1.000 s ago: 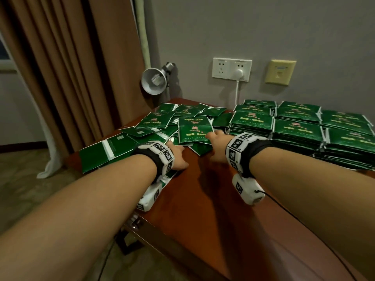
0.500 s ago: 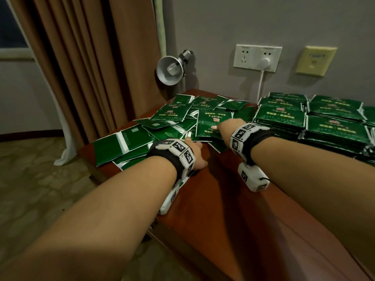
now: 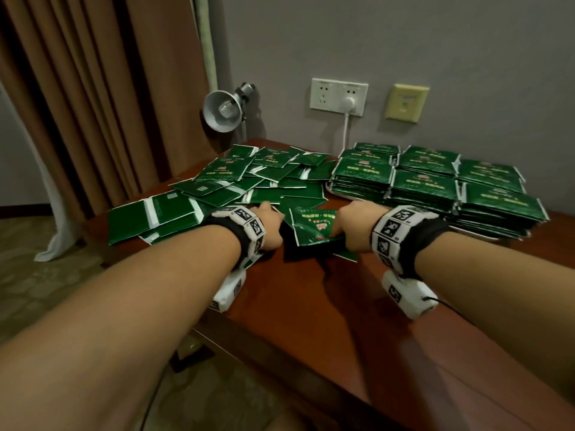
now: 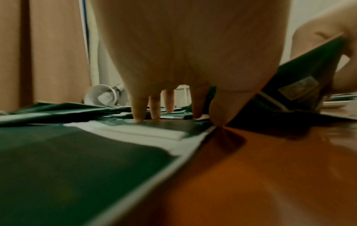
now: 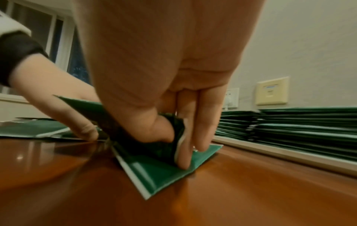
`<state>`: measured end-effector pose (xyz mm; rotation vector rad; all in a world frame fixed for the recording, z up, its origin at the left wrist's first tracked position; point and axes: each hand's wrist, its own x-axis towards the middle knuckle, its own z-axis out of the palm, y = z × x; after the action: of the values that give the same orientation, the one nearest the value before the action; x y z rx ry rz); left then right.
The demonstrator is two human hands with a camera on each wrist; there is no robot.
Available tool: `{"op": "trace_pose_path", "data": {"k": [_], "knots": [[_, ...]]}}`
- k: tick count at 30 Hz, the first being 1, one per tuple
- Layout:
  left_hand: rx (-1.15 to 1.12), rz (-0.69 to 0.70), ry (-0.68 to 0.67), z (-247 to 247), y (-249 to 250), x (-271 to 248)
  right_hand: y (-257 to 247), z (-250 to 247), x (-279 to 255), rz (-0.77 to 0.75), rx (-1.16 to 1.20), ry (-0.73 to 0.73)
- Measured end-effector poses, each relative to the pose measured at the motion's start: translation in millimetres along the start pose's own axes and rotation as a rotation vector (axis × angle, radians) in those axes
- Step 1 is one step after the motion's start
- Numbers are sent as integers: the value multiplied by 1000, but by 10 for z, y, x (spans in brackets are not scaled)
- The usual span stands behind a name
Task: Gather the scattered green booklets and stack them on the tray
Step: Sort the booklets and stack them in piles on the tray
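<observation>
Her right hand (image 3: 353,223) pinches one green booklet (image 3: 312,225), tilted up off the table (image 3: 311,306). Just left of it, the left hand (image 3: 272,227) presses straight fingertips (image 4: 139,117) onto the scattered booklets (image 3: 242,181). To the right, stacks (image 3: 435,181) fill the tray (image 5: 289,154).

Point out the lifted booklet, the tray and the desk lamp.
lifted booklet (image 3: 312,227), head view, its printed cover.
tray (image 5: 289,156), right wrist view, its pale front rim.
desk lamp (image 3: 221,111), head view, its silver shade.
</observation>
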<state>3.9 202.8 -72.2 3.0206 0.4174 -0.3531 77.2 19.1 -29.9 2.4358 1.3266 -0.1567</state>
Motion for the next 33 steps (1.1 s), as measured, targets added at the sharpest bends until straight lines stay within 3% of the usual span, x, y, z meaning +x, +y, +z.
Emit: {"op": "trace_pose_path", "data": {"k": [6,15,18,20,24,27,33], "knots": [[-70,61,25,45,651,-142,301,189,-575,143,142,-52],[-583,-99,20,-117,1187,-115,766,203,-1283,395,370,346],[-515,-109,84,-104,1324,-125,823,223,-1394,432,430,412],[-371,-99,200,-127,1388,-152,850,238,-1453,459,422,450],[-268,16,326,-175,1457,-228,918,233,-1562,530,382,510],[-254,105,315,-176,1450,-299,975,245,-1582,585,307,469],[-115,215,19,30,1479,-341,943,507,-1467,526,177,106]]}}
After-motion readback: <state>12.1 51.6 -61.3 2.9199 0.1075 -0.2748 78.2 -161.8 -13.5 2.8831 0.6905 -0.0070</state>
